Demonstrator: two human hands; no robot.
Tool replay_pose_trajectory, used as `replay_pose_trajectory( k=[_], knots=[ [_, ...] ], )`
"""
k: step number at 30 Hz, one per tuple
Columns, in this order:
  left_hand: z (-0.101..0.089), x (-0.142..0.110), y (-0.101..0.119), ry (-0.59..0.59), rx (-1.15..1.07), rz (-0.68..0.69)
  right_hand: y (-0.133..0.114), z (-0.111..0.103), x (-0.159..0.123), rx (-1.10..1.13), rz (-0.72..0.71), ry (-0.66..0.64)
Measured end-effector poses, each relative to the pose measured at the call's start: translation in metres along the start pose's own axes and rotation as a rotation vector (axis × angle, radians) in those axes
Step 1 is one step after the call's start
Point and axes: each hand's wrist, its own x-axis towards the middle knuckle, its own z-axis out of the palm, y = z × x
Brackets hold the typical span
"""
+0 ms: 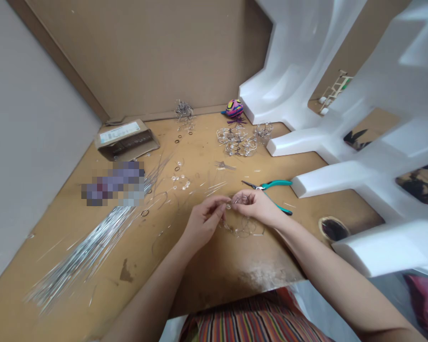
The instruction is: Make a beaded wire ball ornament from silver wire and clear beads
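Both hands closed on fine wire piece over worktable

The left hand [204, 219] is closed to a pinch, thumb and forefinger meeting at the wire piece [228, 206]. The right hand [257, 205] is likewise closed, fingers curled around its thin loops. The piece sits between the fingertips, above the near part of the brown, stained table [203, 148]. It is slender, shiny wire with a clear, round bead at the pinch. The held part runs roughly left to right between the hands; its exact long axis cannot be determined. More wire loops [248, 229] show just below; whether they join it cannot be told. Pliers [278, 182] with smooth teal handles lie beyond the right hand, nose pointing left. Straight metallic wires [89, 256] lie bundled at left.
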Motion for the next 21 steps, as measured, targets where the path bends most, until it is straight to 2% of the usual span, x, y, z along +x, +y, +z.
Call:
replay_pose_trajectory(
  k=[5, 11, 21],
  knots=[
    [0.005, -0.001, 0.001, 0.036, 0.018, 0.051, 0.005, 0.003, -0.001, -0.025, -0.026, 0.029],
    [0.003, -0.003, 0.001, 0.120, 0.128, 0.072, 0.008, -0.001, -0.002, -0.193, -0.119, 0.141],
    [0.007, -0.003, -0.005, 0.061, 0.070, 0.120, 0.014, -0.002, -0.001, -0.274, -0.171, 0.124]
  ],
)
